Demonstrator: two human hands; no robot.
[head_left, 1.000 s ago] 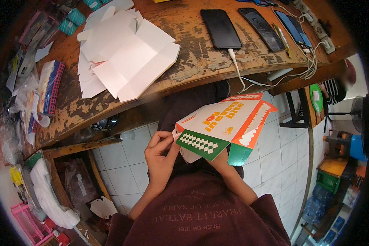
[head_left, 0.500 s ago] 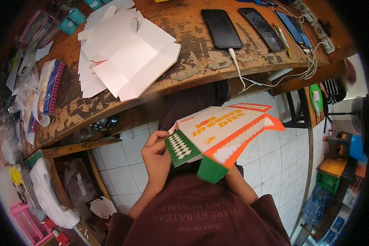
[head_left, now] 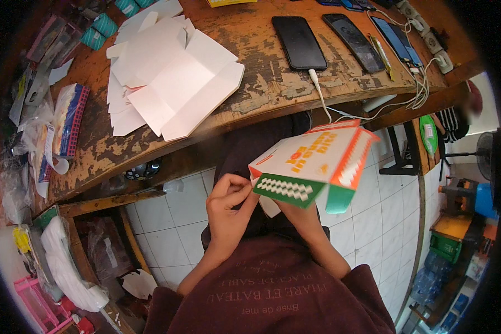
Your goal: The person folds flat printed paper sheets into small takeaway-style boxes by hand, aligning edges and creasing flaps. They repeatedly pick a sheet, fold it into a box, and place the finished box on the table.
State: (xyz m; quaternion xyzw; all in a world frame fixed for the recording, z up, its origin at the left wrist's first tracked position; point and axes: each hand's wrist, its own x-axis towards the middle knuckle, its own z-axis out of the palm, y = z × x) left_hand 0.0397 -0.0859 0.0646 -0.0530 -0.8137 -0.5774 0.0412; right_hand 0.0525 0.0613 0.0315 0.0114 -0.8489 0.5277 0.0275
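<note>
Over my lap I have a partly folded cardboard food box (head_left: 303, 156), white with orange and green sides and yellow-orange lettering. Its green end with white diamonds faces me, and a loose green flap (head_left: 338, 199) sticks out at the right. My left hand (head_left: 228, 203) pinches the box's near left corner between thumb and fingers. From below, my right hand (head_left: 296, 216) holds the box; its fingers are mostly hidden behind the cardboard. A pale flap (head_left: 269, 206) hangs down between the hands.
On the worn wooden table (head_left: 267, 97) lies a stack of flat white box blanks (head_left: 172, 83). Farther right are a black phone (head_left: 299, 43) on a white cable, a second phone (head_left: 353, 42) and a power strip (head_left: 431, 42). A tissue pack (head_left: 70, 119) sits at the left edge.
The box has turned and its orange side and green end now stand more upright against the printed panel. My left hand has moved right along with its corner.
</note>
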